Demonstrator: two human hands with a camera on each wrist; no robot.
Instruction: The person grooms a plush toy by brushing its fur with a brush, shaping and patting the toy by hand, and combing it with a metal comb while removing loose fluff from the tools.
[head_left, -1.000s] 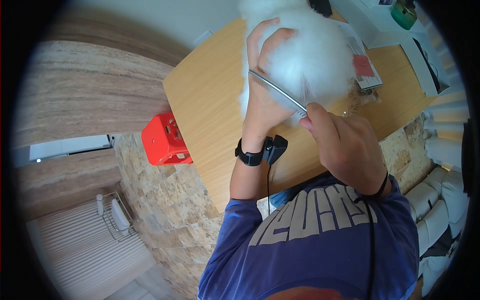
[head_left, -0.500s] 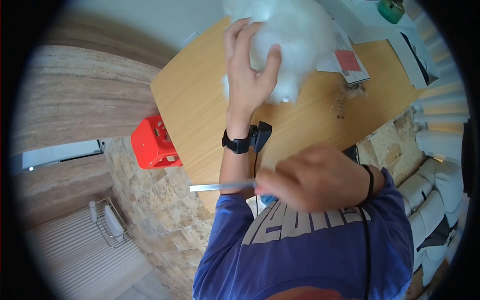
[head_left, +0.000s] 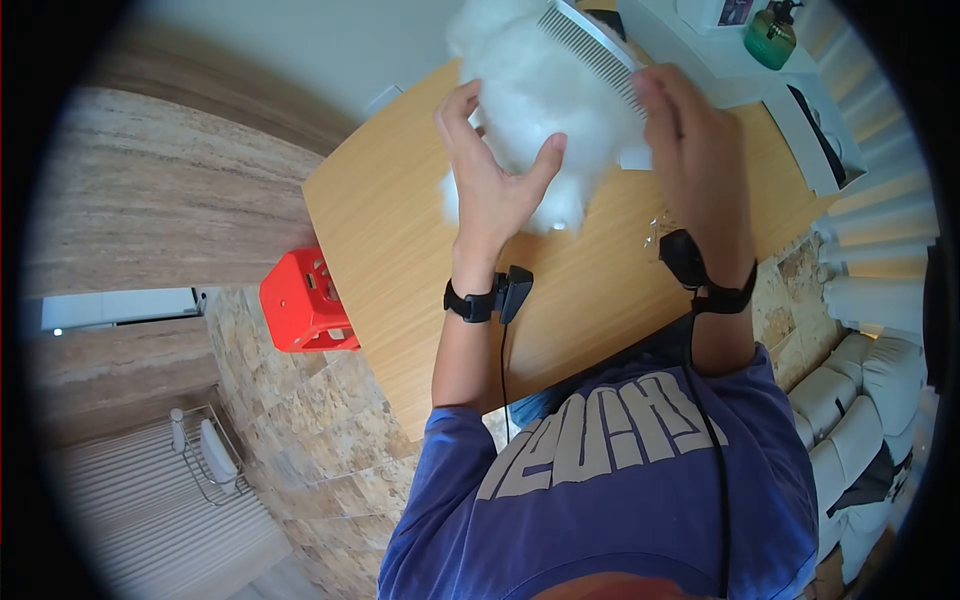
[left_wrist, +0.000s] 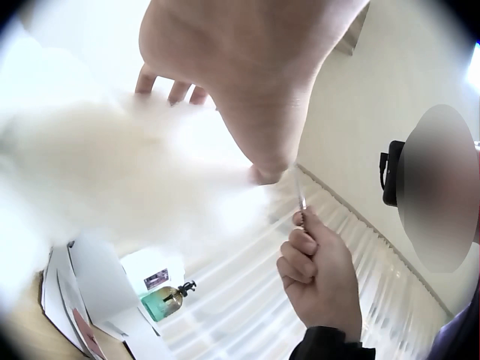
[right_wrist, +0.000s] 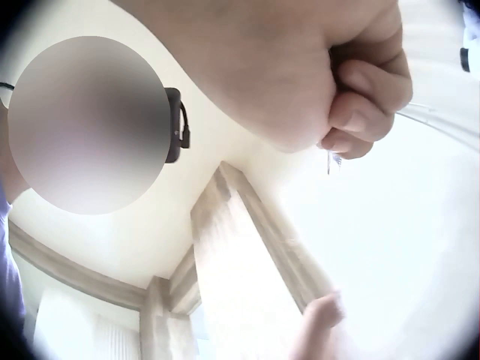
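Observation:
A fluffy white mass of fur (head_left: 545, 85) stands on the wooden table (head_left: 400, 240), at the top of the head view. The left hand (head_left: 492, 190) is against its near left side, fingers spread and bent around it, the tips partly sunk in the fluff. The right hand (head_left: 700, 160) grips one end of a metal comb (head_left: 595, 52), whose teeth lie over the fur's upper right part. In the left wrist view the right hand (left_wrist: 319, 277) has its fingers curled round the comb. How deep the teeth reach is hidden.
A red stool (head_left: 300, 300) stands left of the table. Towards the back right are a white shelf unit (head_left: 700, 65) and a green pump bottle (head_left: 770, 38). A small clear plastic wrapper (head_left: 657, 228) lies near the right forearm. A pale sofa (head_left: 850, 400) is at the right.
The right hand has swung from in front of the chest up to the fur's upper right, bringing the comb with it. The left hand stays at the fur, its fingers slightly shifted.

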